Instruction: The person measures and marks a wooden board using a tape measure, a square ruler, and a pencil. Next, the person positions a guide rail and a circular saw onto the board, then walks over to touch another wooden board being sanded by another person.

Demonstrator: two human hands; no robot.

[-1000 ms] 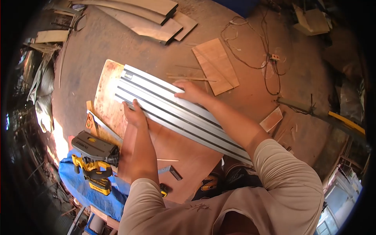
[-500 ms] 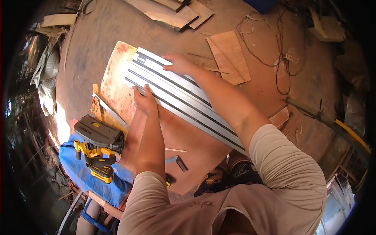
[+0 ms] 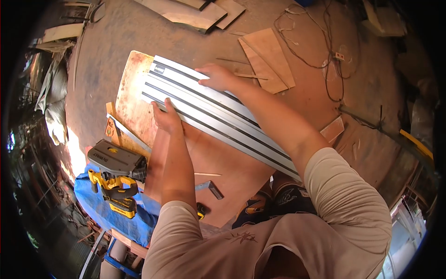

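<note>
Two long silver rails with black strips (image 3: pixel 218 116) lie side by side, slanting over a wooden board (image 3: pixel 132 74). My left hand (image 3: pixel 168 118) grips their near edge close to the far end, thumb and finger at the edge. My right hand (image 3: pixel 217 77) is closed on the opposite edge, a little farther along. Below the rails, a square with a dark handle (image 3: pixel 216 189) and a pencil-like stick (image 3: pixel 207 174) lie on the reddish panel (image 3: pixel 204 153). The undersides of the rails are hidden.
A yellow and black cordless saw (image 3: pixel 116 162) rests at the left over a blue tarp (image 3: pixel 111 218). Plywood offcuts (image 3: pixel 269 58) lie on the ground beyond. A cable with a socket block (image 3: pixel 339 56) is at the upper right; boards (image 3: pixel 195 14) lie at the top.
The far end of the rails has shifted slightly left in view, with my left hand. My right hand sits slightly farther back along the edge. The whole view has shifted a little.
</note>
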